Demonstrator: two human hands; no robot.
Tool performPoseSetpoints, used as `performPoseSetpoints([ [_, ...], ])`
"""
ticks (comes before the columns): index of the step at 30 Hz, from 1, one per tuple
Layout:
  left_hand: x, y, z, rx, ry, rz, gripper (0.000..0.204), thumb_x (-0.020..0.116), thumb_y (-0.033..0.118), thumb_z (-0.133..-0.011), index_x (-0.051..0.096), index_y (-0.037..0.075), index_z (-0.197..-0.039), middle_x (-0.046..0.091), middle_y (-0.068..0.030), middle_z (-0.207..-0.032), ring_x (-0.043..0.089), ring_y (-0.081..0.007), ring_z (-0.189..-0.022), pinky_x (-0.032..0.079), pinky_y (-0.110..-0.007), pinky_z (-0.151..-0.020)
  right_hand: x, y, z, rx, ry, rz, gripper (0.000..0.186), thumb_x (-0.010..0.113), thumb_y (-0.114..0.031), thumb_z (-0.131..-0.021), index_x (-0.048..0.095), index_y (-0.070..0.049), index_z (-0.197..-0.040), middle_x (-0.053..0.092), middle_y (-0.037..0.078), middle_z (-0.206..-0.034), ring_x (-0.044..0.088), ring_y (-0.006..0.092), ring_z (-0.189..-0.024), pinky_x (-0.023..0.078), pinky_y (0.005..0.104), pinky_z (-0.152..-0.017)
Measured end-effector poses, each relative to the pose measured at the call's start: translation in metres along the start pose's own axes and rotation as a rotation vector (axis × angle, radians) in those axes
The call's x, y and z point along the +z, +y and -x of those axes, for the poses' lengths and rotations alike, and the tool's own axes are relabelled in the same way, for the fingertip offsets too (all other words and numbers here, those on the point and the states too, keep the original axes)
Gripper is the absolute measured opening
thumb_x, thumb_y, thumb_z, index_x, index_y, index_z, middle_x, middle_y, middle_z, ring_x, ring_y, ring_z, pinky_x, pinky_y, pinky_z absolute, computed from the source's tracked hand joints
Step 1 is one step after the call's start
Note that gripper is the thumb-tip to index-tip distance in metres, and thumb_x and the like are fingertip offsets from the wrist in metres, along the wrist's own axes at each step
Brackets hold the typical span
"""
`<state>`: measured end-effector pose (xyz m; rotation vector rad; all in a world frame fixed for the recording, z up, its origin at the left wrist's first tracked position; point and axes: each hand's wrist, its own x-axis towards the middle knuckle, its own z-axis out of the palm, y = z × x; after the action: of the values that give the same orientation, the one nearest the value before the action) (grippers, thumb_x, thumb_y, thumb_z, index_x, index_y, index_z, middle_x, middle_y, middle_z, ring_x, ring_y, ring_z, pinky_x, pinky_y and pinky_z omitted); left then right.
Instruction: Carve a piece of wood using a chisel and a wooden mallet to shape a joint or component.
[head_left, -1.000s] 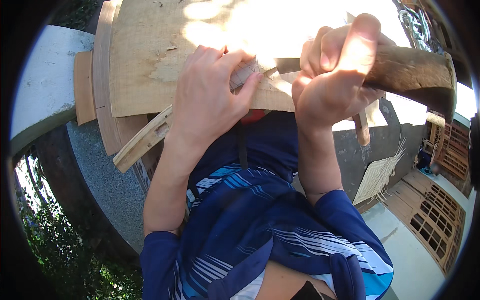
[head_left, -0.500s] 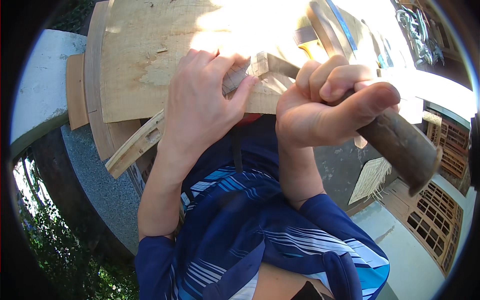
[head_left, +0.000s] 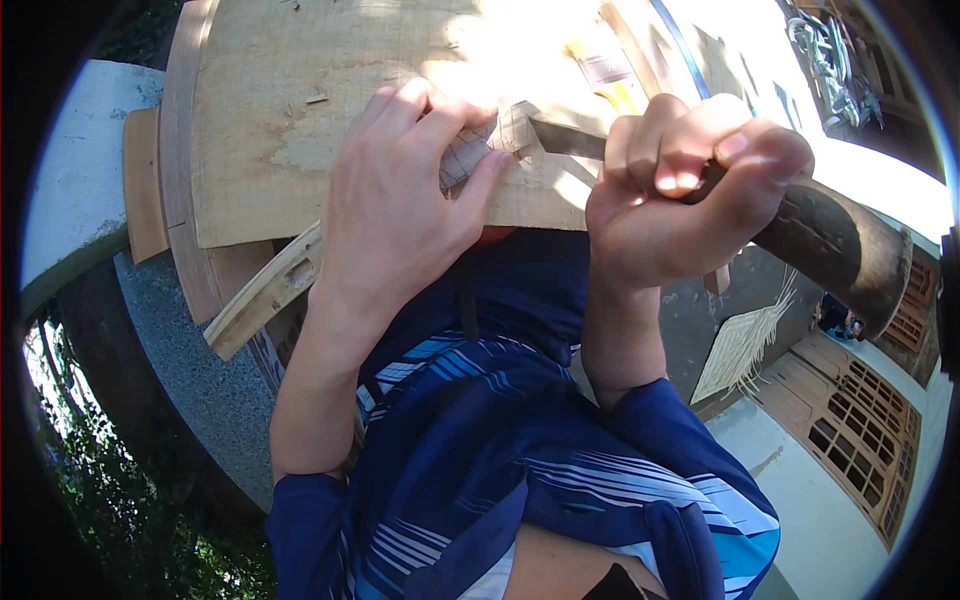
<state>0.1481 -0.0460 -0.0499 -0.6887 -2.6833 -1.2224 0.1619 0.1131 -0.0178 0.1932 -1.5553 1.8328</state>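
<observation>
My left hand [head_left: 400, 210] is closed on a small scored wooden piece [head_left: 462, 150], pressing it on a pale board [head_left: 260, 130]. My right hand [head_left: 695, 195] grips a dark, thick-handled cutting tool [head_left: 835, 250], its handle end jutting to the right. The tool's flat metal blade [head_left: 570, 142] reaches left to a small pale block end [head_left: 517, 130] beside my left thumb.
Behind my right hand lie a brush [head_left: 610, 75], a wooden bar [head_left: 630, 40] and a blue strip [head_left: 680, 45]. A curved wooden piece [head_left: 260, 295] projects at left. Wooden lattice panels [head_left: 840, 430] and frayed woven matting [head_left: 735, 350] are at right.
My right hand and the tool dropped lower and tilted, then shifted slightly back right. My left hand stays on the wooden piece, drifting slightly left in the picture.
</observation>
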Motion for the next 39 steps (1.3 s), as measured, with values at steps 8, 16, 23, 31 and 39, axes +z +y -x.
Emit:
performPoseSetpoints([
  [8,0.001,-0.001,0.000,-0.010,0.018,0.001,0.026,0.079,0.024,-0.083,0.076,0.005,-0.101,0.065,-0.0140,-0.090,0.063,-0.0310,-0.093,0.052,-0.041,-0.084,-0.004,-0.012,0.008,-0.181,-0.316,0.263,0.029,0.053,-0.039,-0.108,0.039,-0.014,-0.102,0.044,0.003,-0.061,0.031,0.0078,-0.041,0.026,0.0233,-0.035],
  [16,-0.001,-0.003,0.000,-0.011,0.020,-0.003,0.024,0.075,0.023,-0.084,0.076,0.004,-0.098,0.066,-0.0140,-0.090,0.063,-0.0297,-0.097,0.051,-0.041,-0.090,0.022,-0.007,0.016,-0.298,-0.457,0.351,0.032,0.060,-0.035,-0.106,0.036,-0.014,-0.105,0.046,0.004,-0.062,0.034,0.0076,-0.040,0.029,0.0237,-0.036],
  [23,0.000,-0.005,0.001,0.031,0.043,-0.013,0.022,0.074,0.022,-0.084,0.074,0.002,-0.094,0.065,-0.0131,-0.088,0.062,-0.0290,-0.096,0.050,-0.041,-0.087,0.016,-0.004,-0.008,-0.064,-0.366,0.210,0.026,0.060,-0.028,-0.106,0.042,-0.014,-0.092,0.039,-0.001,-0.059,0.027,0.0055,-0.044,0.022,0.0243,-0.040],
  [31,0.005,-0.006,0.003,0.059,0.097,-0.001,0.019,0.072,0.020,-0.086,0.073,0.001,-0.088,0.065,-0.0143,-0.087,0.061,-0.0295,-0.094,0.051,-0.041,-0.085,0.019,-0.001,-0.021,0.071,-0.470,0.025,0.042,0.057,-0.022,-0.107,0.042,-0.011,-0.069,0.033,-0.004,-0.056,0.021,0.0045,-0.045,0.015,0.0260,-0.041],
  [39,0.005,-0.005,0.001,0.052,0.105,0.039,0.025,0.080,0.018,-0.082,0.073,0.002,-0.100,0.061,-0.0126,-0.094,0.061,-0.0315,-0.093,0.051,-0.043,-0.084,0.017,0.001,-0.041,0.245,-0.452,-0.135,0.031,0.052,-0.014,-0.106,0.043,-0.012,-0.076,0.031,-0.005,-0.057,0.018,0.0052,-0.046,0.015,0.0269,-0.043],
])
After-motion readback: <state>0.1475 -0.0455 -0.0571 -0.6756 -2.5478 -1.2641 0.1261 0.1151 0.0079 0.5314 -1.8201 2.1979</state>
